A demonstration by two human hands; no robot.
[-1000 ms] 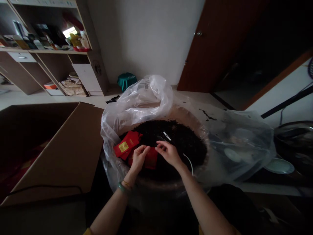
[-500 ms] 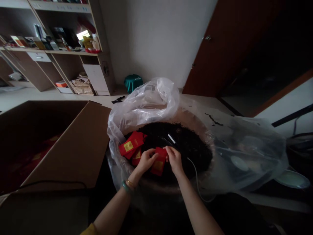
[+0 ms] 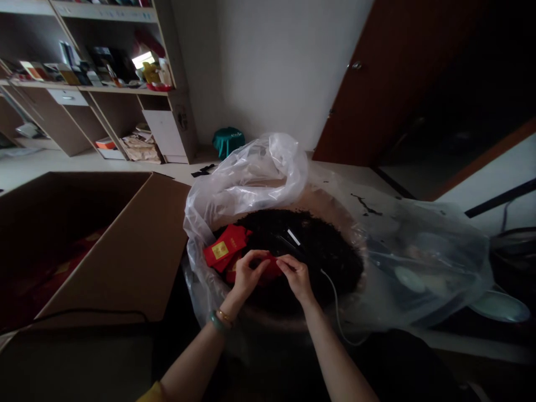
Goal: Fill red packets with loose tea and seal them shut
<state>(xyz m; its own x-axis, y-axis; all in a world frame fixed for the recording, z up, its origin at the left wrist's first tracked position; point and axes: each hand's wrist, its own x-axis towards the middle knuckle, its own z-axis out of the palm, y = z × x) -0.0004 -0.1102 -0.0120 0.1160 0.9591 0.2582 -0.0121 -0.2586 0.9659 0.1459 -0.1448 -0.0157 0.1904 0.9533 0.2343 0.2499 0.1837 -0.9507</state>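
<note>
My left hand (image 3: pixel 246 275) and my right hand (image 3: pixel 295 274) both pinch a small red packet (image 3: pixel 269 269) over a heap of dark loose leaves (image 3: pixel 318 248). The heap fills a round basket lined with a clear plastic bag (image 3: pixel 251 178). Several more red packets with gold labels (image 3: pixel 225 247) lie on the leaves just left of my left hand. A thin dark tool with a white tip (image 3: pixel 293 237) rests on the heap beyond my right hand. My left wrist wears a green bangle.
A large open cardboard box (image 3: pixel 121 251) stands to the left with red items inside. Wooden shelves (image 3: pixel 96 84) line the back left wall. A brown door (image 3: pixel 377 78) is at the back right. A white cable (image 3: pixel 335 301) hangs by my right wrist.
The red packet was held upright between both hands half a second ago; now it is tilted flatter and mostly covered by my fingers. The camera view has stayed still since then.
</note>
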